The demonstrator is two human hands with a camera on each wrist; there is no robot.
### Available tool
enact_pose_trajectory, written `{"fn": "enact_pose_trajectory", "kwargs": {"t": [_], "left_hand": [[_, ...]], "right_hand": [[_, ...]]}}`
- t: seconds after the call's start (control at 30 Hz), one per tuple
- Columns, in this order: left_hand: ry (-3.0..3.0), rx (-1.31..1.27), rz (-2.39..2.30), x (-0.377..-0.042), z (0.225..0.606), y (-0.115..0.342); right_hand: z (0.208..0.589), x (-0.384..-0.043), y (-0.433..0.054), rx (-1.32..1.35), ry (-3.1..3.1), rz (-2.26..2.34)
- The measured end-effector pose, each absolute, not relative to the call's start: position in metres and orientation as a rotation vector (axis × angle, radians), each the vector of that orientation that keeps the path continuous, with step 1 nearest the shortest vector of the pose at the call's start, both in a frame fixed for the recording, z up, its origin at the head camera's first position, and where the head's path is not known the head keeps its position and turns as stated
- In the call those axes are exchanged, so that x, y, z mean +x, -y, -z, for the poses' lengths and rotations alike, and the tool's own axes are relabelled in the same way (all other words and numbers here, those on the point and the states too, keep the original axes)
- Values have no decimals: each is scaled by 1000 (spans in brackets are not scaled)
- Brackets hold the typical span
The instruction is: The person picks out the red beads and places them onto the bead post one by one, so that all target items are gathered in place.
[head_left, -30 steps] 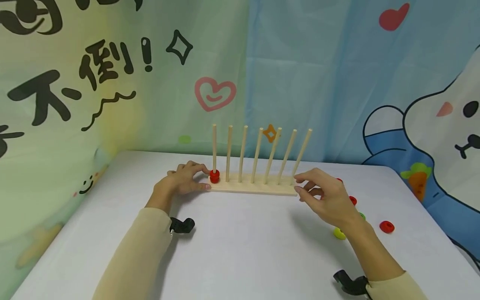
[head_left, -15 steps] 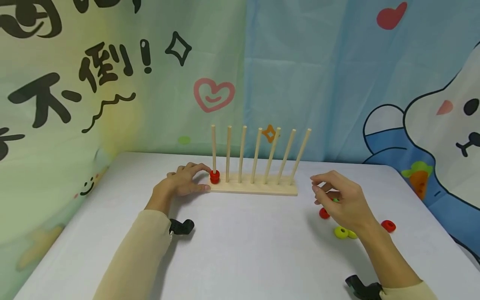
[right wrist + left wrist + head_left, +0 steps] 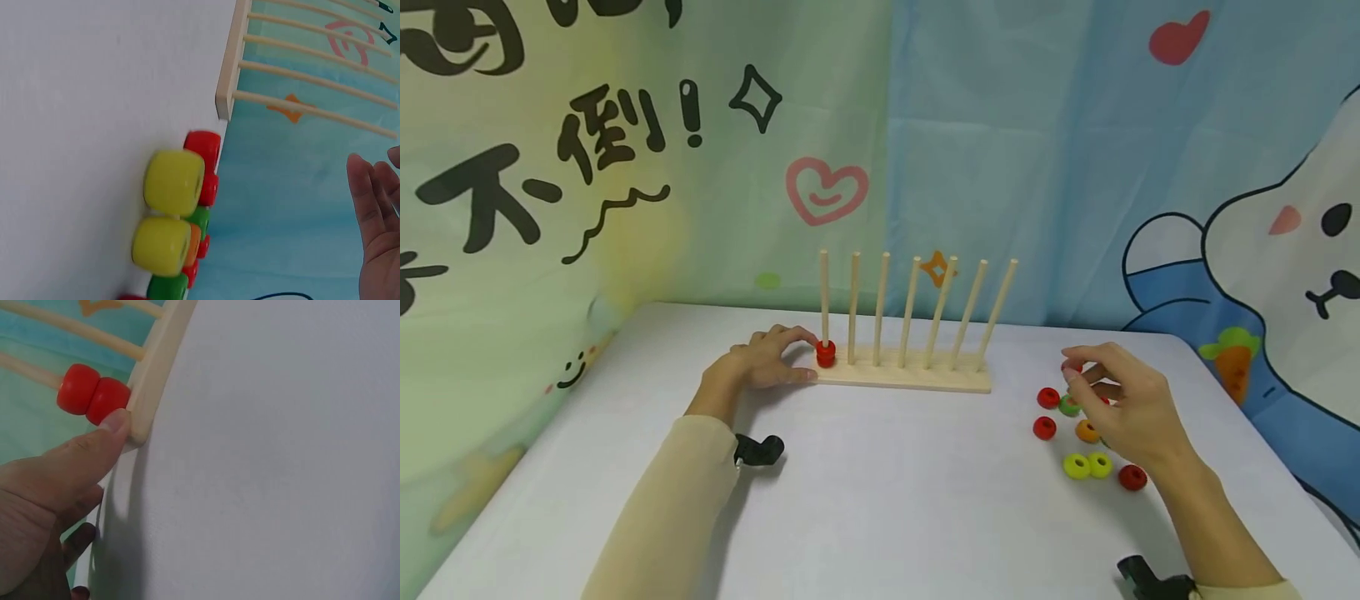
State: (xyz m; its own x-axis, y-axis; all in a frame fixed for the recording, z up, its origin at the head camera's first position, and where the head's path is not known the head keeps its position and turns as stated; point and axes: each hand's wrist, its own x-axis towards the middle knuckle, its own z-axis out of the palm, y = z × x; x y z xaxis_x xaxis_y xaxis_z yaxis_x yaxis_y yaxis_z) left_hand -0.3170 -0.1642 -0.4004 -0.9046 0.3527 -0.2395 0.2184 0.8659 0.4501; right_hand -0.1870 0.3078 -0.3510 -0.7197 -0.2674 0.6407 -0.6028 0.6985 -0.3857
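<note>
A wooden peg stand (image 3: 902, 379) with several upright pegs stands at the middle of the table. Two red beads (image 3: 93, 394) are stacked on its leftmost peg. At the stand's left end, my left hand (image 3: 766, 360) holds the base between thumb and fingers; the thumb (image 3: 94, 450) presses by the lower bead. My right hand (image 3: 1126, 407) hovers over the loose beads at the right, fingers slightly bent, holding nothing visible. Under and around it lie red beads (image 3: 1044, 428), yellow beads (image 3: 1077, 466), an orange bead (image 3: 1086, 431) and a green bead (image 3: 1069, 406), some partly hidden.
The white table (image 3: 917, 492) spreads in front of the stand. A printed cloth backdrop (image 3: 985, 150) hangs behind it. Another red bead (image 3: 1132, 477) lies below the right hand, near the wrist. Both wrists carry black mounts (image 3: 760, 450).
My right hand has moved right, from the stand's right end to over the loose beads, uncovering several of them. My left hand stays on the stand's left end.
</note>
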Motion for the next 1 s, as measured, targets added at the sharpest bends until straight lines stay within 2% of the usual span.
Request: {"fn": "enact_pose_trajectory", "kwargs": {"t": [0.67,1.0], "left_hand": [[-2711,435,-590,-317,399,164],[-2712,417,-608,-318,398,164]], "right_hand": [[352,-169,-360,550,2487,-625],[364,-162,-380,486,2556,-576]]}}
